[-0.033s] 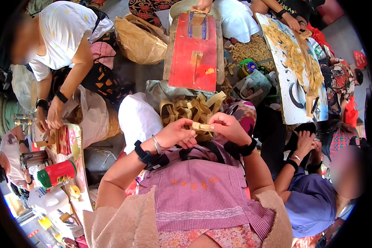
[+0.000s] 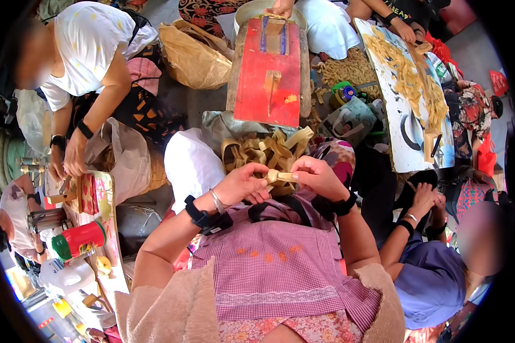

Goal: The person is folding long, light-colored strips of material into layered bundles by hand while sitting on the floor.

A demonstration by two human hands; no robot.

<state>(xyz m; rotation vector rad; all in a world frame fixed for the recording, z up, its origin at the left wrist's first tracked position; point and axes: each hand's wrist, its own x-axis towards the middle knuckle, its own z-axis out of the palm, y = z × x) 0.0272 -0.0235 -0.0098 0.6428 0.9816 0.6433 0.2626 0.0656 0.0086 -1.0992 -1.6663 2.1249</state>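
Observation:
Above my lap, my left hand point(image 2: 244, 184) and my right hand point(image 2: 317, 182) hold a tan folded strip point(image 2: 281, 176) between them. My left fingers pinch its thick, knotted-looking end. At the narrower flat end, my right thumb and fingers are closed on it. Just beyond my hands, a heap of similar loose tan strips point(image 2: 263, 150) lies in or on a grey plastic bag point(image 2: 226, 123). What the strip is made of, I cannot make out.
Ahead stands a red board point(image 2: 254, 86) with wooden blocks. A white board point(image 2: 403, 137) bearing tan strips is at right. People sit close on both sides: one white-shirted point(image 2: 91, 34), one in blue point(image 2: 434, 286). A red jar point(image 2: 83, 238) lies on the left table.
The folded strip has turned slightly between my fingers, and its knotted end shows more. My hands have barely shifted. The hands of the people on both sides have moved a little.

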